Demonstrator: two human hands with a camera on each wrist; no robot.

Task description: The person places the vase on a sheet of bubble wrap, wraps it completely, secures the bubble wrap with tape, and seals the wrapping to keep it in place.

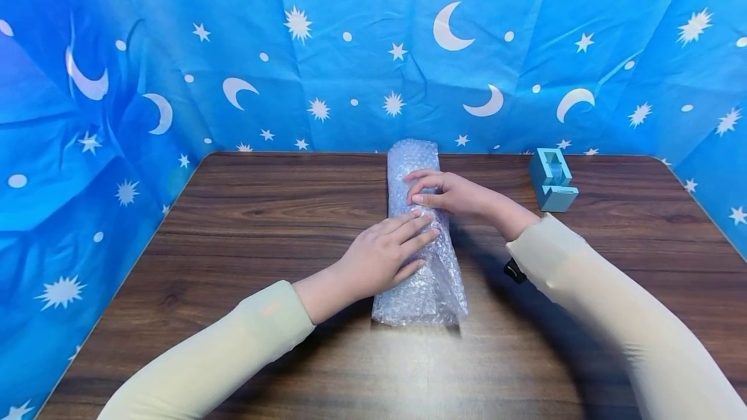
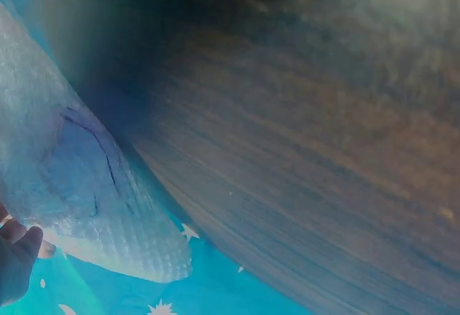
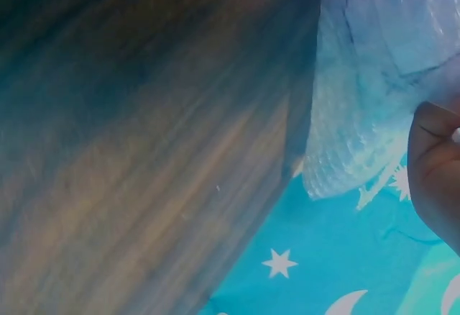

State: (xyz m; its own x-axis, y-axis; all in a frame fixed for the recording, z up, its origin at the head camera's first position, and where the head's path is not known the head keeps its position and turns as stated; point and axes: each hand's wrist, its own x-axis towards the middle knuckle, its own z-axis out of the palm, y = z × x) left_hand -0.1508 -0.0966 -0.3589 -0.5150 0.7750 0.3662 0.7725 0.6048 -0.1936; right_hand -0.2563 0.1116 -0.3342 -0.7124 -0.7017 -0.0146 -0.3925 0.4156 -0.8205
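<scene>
A long bundle of clear bubble wrap (image 1: 411, 303) lies on the table, its length running away from me. My left hand (image 1: 379, 255) rests on its middle with the fingers spread fairly straight. Farther along, my right hand (image 1: 452, 193) has curved fingers and thumb on the upper layer and pinches the wrap. In the right wrist view, the bubble wrap (image 3: 352, 121) appears beside a bent part of the hand (image 3: 438, 171). The left wrist view shows the wrap's (image 2: 79, 164) far end hanging over the curtain side. What lies inside the wrap cannot be made out.
A light blue tape dispenser (image 1: 557, 196) stands at the back right of the dark wooden table (image 1: 262, 212). A blue curtain (image 1: 362, 50) with white moons and stars encloses the back and sides. A small black item (image 1: 515, 271) shows by the right cuff.
</scene>
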